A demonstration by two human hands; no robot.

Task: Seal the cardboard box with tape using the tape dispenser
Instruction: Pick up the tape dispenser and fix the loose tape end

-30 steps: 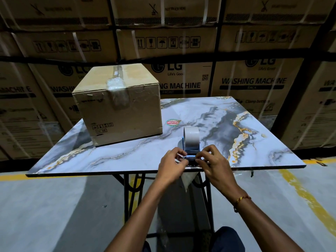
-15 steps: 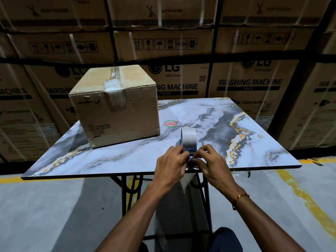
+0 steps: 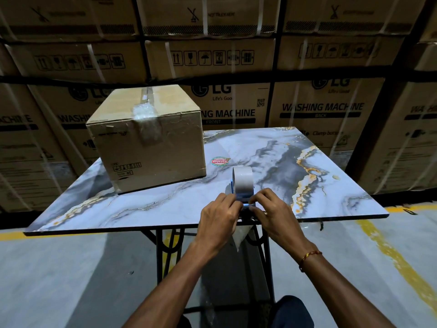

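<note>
A brown cardboard box [image 3: 151, 147] stands at the back left of the marble-patterned table [image 3: 142, 204], with clear crumpled tape over its top seam and down its front. A blue tape dispenser [image 3: 243, 188] with a white tape roll stands upright near the table's front edge. My left hand [image 3: 218, 215] and my right hand [image 3: 275, 213] pinch the dispenser's near end from both sides. A strip of clear tape [image 3: 240, 237] hangs below the table edge between my hands.
A round red and green sticker [image 3: 220, 161] lies on the table behind the dispenser. Stacked washing-machine cartons [image 3: 319, 110] form a wall behind the table. The table stands on black metal legs [image 3: 170, 249] over a grey floor with yellow lines [image 3: 397, 259].
My hands stay at the dispenser's near end, with only small shifts of the fingers. The camera has shifted slightly. The box has not moved.
</note>
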